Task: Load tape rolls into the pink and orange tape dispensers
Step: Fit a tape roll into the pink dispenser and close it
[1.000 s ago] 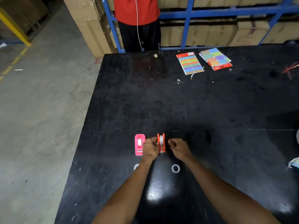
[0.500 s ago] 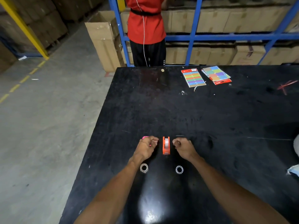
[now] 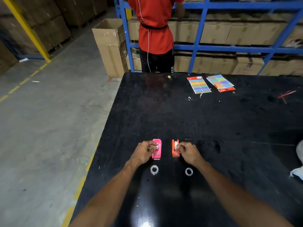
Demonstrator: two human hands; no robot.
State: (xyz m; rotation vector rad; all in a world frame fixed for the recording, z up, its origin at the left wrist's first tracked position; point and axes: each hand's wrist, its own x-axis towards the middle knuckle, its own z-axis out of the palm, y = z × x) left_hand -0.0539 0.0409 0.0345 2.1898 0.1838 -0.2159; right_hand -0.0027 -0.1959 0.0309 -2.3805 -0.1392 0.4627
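A pink tape dispenser [image 3: 157, 150] and an orange tape dispenser [image 3: 174, 149] stand side by side on the black table [image 3: 213, 128], each with a whitish roll in it. My left hand [image 3: 144, 152] pinches at the roll in the pink dispenser from its left side. My right hand [image 3: 188, 153] has curled fingers whose tips touch the roll in the orange dispenser from the right. Two clear tape rolls lie flat nearer to me: one [image 3: 154, 169] below the pink dispenser, the other [image 3: 189, 171] below my right hand.
Two colourful sticker packs [image 3: 199, 84] [image 3: 220, 82] lie at the table's far edge. A person in a red shirt [image 3: 155, 30] stands behind the table at blue shelving [image 3: 196, 46] full of cartons. The table's left edge drops to concrete floor. A pale bag [image 3: 299, 154] sits at the right edge.
My left hand has shifted from the orange dispenser to the pink one. My right hand has closed in on the orange dispenser. The view has tilted upward.
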